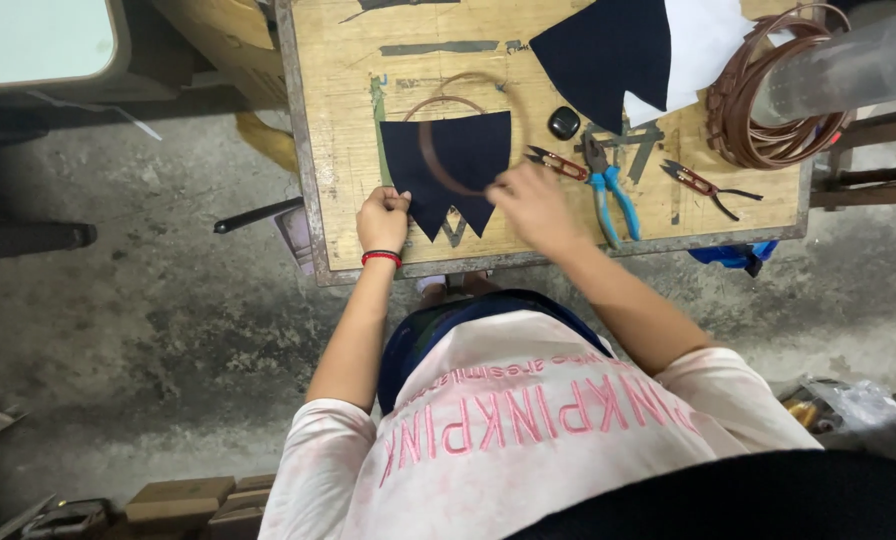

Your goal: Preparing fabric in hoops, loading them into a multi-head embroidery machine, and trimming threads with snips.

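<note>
Head view: we're looking straight down over our own shoulders at a small wooden worktable (348, 60) on a concrete floor.
Shirt: nearest to us is a pale pink top (528, 430) with pink lettering, arms reaching forward from it.
Left hand (382, 218): curled shut at the near edge of the table, pinching the left corner of the dark fabric piece (463, 150); red band on the wrist.
Right hand (533, 205): blurry, fingers bent loosely and resting on the right lower edge of the same fabric piece. We can't tell if it's really gripping or just pressing down.
Dark fabric piece: navy, lying flat on the table between our two hands, with jagged points hanging toward the near edge.
Brown hoop (438, 160): thin curved band lying across the fabric, part over it, part on bare wood behind.
Thread snips (556, 163): small reddish pair just right of the fabric, close to our right hand.
Blue pliers (613, 190): next to the snips, handles pointing our way.
Second snips (703, 187): further right, well apart from our hands.
Black oval thing (564, 122): small, behind the snips.
Far side: another dark fabric shape (603, 50) on top of white fabric (703, 45), and a stack of brown hoops (743, 110) around a grey tube (848, 65) at the far right corner.
</note>
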